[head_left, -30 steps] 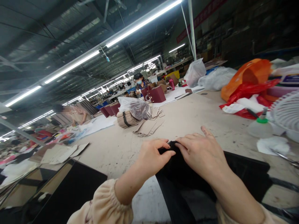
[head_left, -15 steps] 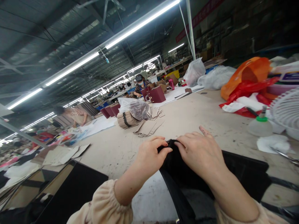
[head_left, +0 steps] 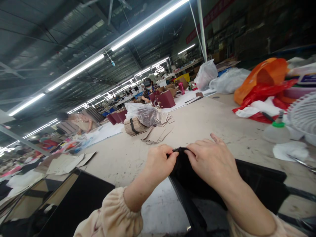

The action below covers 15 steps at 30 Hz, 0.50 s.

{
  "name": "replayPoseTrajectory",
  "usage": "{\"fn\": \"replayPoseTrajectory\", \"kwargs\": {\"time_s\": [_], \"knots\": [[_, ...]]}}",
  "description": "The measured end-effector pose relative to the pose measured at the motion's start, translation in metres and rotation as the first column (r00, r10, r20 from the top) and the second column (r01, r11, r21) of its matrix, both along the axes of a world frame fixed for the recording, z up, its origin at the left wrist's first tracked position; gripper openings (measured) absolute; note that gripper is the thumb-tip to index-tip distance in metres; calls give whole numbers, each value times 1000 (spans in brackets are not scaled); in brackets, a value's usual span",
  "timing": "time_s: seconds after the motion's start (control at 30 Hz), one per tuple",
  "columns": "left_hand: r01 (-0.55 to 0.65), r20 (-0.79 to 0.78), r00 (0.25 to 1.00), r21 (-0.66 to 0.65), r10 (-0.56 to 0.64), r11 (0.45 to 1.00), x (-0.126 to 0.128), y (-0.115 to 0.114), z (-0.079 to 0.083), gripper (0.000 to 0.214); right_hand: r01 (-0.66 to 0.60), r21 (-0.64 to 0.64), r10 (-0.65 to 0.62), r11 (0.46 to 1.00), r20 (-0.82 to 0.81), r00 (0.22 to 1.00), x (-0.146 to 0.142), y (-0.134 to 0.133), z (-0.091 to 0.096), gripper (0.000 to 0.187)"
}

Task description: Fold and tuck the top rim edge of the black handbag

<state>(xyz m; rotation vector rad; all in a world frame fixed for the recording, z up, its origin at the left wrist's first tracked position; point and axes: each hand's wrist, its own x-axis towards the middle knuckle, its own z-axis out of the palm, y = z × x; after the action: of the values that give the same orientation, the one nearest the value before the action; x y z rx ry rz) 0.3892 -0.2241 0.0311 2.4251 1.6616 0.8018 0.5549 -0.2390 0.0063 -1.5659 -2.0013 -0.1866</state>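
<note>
A piece of black fabric [head_left: 184, 171] rises from the table in front of me, its top edge gathered between both hands. My left hand [head_left: 160, 161] is closed, pinching that edge between thumb and fingers. Close beside it, my right hand [head_left: 212, 158] also grips the edge with thumb and index finger, while one fingertip sticks up at the far side. Under my right forearm lies a flat black panel [head_left: 261, 179] with dark straps at its right end. How the fabric joins the panel is hidden by my arm.
Black open boxes [head_left: 81, 197] stand at left. Tan card pieces [head_left: 156, 135] and a plastic-covered bundle [head_left: 134, 126] lie ahead on the table [head_left: 197, 121]. To the right are a green-capped bottle [head_left: 276, 131], a white basket [head_left: 303, 112] and bags [head_left: 263, 79]. Two people work farther back.
My left thumb and fingers have closed onto the fabric's top edge, where they were more parted before. My right hand stays almost in place.
</note>
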Motion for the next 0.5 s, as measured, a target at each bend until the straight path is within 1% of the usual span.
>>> {"fn": "replayPoseTrajectory", "kwargs": {"time_s": [0.27,0.5], "knots": [[-81,-16,997,-16,81,997,5,-1,4,22,-2,18,2,1000,-3,1000,-2,1,0,23],[-113,-36,993,-24,113,993,9,4,4,23,20,67,-20,998,4,1000,-5,1,-1,25]]}}
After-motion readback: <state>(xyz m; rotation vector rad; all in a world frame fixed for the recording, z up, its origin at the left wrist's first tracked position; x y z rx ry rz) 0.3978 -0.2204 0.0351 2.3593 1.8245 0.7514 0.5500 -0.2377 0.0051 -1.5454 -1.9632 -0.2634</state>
